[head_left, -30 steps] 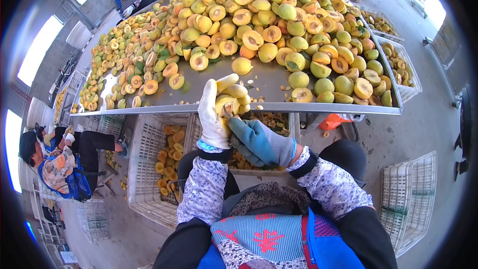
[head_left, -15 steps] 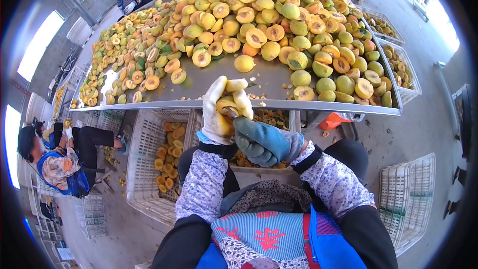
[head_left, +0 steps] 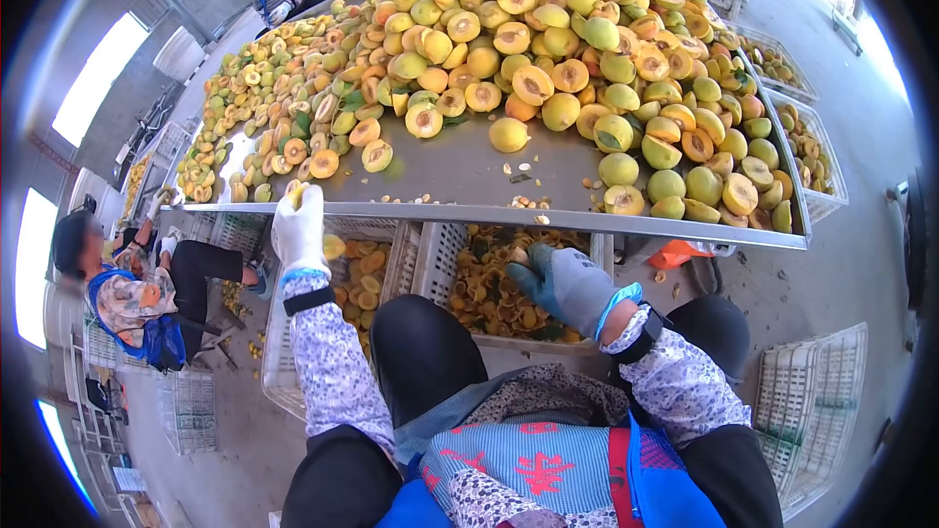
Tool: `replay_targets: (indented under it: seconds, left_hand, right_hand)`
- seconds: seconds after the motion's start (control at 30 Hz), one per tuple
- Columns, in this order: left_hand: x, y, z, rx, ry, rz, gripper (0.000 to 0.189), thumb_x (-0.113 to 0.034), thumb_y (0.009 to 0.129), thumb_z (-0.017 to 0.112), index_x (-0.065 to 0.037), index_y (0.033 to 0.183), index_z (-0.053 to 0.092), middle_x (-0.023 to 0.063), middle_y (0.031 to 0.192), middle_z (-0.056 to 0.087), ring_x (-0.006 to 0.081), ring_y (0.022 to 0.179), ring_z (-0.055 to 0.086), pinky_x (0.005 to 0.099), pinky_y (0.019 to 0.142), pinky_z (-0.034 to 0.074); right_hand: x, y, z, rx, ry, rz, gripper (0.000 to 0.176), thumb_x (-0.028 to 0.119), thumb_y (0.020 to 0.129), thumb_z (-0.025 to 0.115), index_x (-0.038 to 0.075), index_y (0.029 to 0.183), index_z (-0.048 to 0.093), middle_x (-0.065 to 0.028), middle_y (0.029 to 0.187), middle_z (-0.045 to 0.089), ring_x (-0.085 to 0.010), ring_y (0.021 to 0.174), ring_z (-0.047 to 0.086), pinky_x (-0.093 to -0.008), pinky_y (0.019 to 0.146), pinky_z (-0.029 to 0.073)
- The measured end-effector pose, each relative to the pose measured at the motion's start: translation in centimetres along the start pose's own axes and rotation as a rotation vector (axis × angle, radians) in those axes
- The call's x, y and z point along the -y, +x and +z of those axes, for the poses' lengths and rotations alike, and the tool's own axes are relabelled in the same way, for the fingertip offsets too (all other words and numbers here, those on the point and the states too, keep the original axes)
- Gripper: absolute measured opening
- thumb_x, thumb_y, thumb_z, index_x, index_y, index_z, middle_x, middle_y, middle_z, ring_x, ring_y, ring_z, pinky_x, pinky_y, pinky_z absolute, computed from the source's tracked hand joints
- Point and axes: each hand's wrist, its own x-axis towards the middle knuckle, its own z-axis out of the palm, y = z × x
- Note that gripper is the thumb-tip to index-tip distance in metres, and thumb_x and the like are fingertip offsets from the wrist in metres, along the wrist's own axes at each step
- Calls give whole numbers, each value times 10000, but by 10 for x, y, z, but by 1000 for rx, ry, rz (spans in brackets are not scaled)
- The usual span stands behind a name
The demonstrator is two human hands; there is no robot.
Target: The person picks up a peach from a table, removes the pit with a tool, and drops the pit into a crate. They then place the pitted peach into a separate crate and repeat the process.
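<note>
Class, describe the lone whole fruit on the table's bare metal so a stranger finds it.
Find the metal table under the fruit heap. On its bare strip nearest the camera lies one yellow fruit. Unlike the halves behind, it shows no cut face and lies alone.

Single head-worn view, looking forward and down, close over table edge [head_left: 489,211]

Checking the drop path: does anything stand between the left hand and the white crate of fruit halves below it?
Nothing visible does: left hand at the table edge, crate open below it.
</note>
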Motion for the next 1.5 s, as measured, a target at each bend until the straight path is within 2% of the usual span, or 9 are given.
replay_targets:
  seconds: [0.13,0.27,0.4,0.57,0.7,0.83,0.97,1.27,1.5]
  left_hand:
    - [-39,25,59,148,122,82,737,-603,866,610,-2,1292,620,257,1242,665,382,1203,608,412,1033,446]
    - [-48,39,111,354,339,207,664,-457,832,709,-43,1335,579,228,1214,678,340,1143,652,411,980,495]
    - [-54,18,105,739,-649,-73,527,-59,780,801,-27,1267,603,92,1088,693,178,988,688,293,807,559]
    - [-101,-64,62,854,-1089,16,375,-105,922,671,-11,1267,562,133,1203,664,219,1065,680,336,929,556]
    - [-122,-114,48,1016,-1452,-72,278,-172,1019,557,-20,1251,534,229,1323,598,382,1160,639,424,976,541]
    - [-115,-131,72,707,-1264,301,305,-285,1071,480,-36,1242,522,219,1293,616,338,1164,641,432,937,555]
    - [-128,-143,76,672,-1530,-158,316,-279,1077,474,-24,1257,521,191,1246,636,276,1084,659,380,907,562]
    - [-129,-150,76,458,-1203,168,464,-342,1103,384,25,1350,525,145,1131,670,196,944,650,310,857,553]
    - [-133,-151,70,424,-1301,-45,548,-468,1075,410,9,1273,595,115,984,707,171,825,661,266,683,545]
  right_hand:
    - [5,2,2,26,31,-27,360,365,990,602,11,1018,661,-254,798,670,-440,784,666,-511,687,509]
    - [10,4,5,38,79,-31,350,355,996,591,14,1046,657,-260,805,665,-452,794,652,-496,685,511]
    - [17,11,5,-87,247,-108,313,312,1013,579,6,1054,633,-204,739,638,-329,672,631,-426,641,497]
    - [32,26,17,-217,684,-225,282,274,1042,551,-2,1048,608,-68,746,591,-115,707,505,-337,649,468]
    - [37,27,9,-271,640,-204,331,310,1042,541,-16,1032,596,-253,839,646,-320,719,618,-413,675,497]
    - [30,29,7,-317,493,-143,337,309,1036,541,-21,992,586,-284,828,643,-431,783,653,-443,662,495]
    - [27,31,12,-341,521,-178,354,319,1034,543,-28,1003,603,-293,828,652,-453,809,667,-454,657,496]
    - [33,26,10,-206,507,-115,408,348,1045,536,-45,1072,642,-214,871,714,-279,758,668,-396,719,520]
    - [52,11,1,104,891,164,519,472,1056,476,-11,971,648,-39,729,636,-145,657,588,-309,607,488]
